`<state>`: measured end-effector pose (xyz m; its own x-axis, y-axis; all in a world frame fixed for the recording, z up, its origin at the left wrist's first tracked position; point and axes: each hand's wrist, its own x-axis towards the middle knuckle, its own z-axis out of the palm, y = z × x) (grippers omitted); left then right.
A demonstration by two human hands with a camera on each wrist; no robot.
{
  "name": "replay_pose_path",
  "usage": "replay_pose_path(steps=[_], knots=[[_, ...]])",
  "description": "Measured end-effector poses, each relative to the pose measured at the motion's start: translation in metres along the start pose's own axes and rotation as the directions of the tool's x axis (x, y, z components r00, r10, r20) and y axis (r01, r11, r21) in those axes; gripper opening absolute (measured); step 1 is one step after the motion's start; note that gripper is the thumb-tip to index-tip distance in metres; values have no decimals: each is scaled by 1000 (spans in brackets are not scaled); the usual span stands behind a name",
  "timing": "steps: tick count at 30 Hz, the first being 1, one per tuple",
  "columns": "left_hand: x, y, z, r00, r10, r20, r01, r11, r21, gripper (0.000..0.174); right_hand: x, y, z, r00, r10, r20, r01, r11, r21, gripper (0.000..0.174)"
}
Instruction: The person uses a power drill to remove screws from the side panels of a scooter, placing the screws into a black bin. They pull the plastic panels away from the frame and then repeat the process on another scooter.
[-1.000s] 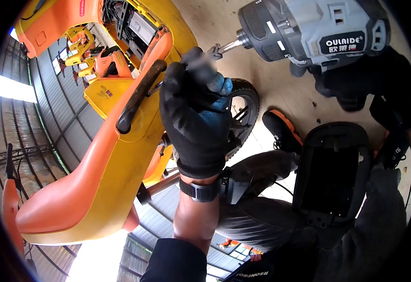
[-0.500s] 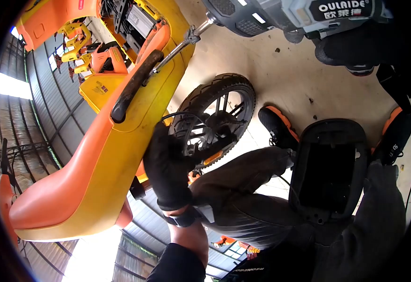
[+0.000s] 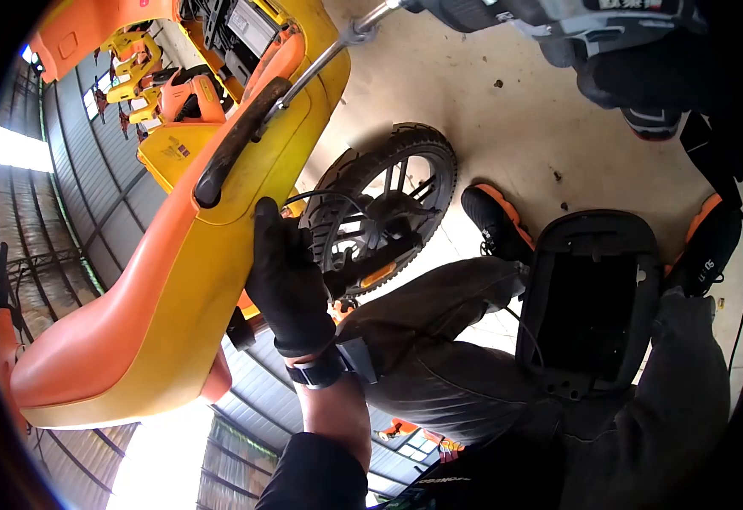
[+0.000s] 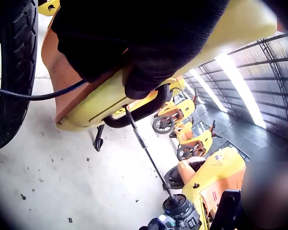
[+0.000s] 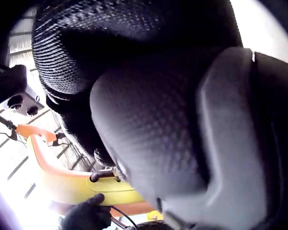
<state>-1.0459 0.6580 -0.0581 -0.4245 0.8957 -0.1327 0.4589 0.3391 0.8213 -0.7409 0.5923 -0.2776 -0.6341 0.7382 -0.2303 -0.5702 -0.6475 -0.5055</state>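
My gloved right hand (image 3: 643, 81) grips the handle of a grey and black power drill (image 3: 550, 30). Its handle (image 5: 153, 129) fills much of the right wrist view. From the chuck runs a long metal extension shaft (image 3: 316, 72), its tip at the black grab rail (image 3: 235, 149) of a tilted orange and yellow scooter. In the left wrist view the shaft (image 4: 146, 148) meets the rail's mount. My gloved left hand (image 3: 291, 285) holds the lower edge of the yellow side panel (image 3: 184, 297), thumb against its side; the other fingertips are partly hidden.
The scooter's spoked wheel (image 3: 397, 204) stands beside the left hand, a black cable (image 3: 329, 194) looping past it. A black seat-like tray (image 3: 592, 297) lies between the person's legs. Several more orange and yellow scooters (image 4: 192, 136) are parked behind.
The left hand has left the bit near the chuck and come down to the side panel. The drill has moved left and up, bringing its shaft to the grab rail.
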Motion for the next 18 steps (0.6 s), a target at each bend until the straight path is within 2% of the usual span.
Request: replay_pose_path(steps=[7, 10, 14, 15, 18], knots=[[-1, -2, 2, 999, 37, 7, -37, 996, 82, 12, 15, -14, -15, 996, -86, 7, 86, 995, -55, 50], [2, -3, 1, 1000, 7, 13, -7, 1000, 25, 10, 21, -18, -27, 991, -136, -1, 135, 989, -64, 50], [4, -7, 0, 999, 32, 4, -32, 998, 47, 9, 28, -22, -36, 984, -175, 0, 175, 981, -80, 50], [4, -9, -2, 993, 110, 45, -116, 979, 166, 9, 28, -21, -37, 983, -181, 1, 181, 980, -81, 50], [1, -6, 4, 968, 211, 132, -241, 929, 282, 10, 29, -21, -40, 981, -195, -4, 194, 977, -84, 51]])
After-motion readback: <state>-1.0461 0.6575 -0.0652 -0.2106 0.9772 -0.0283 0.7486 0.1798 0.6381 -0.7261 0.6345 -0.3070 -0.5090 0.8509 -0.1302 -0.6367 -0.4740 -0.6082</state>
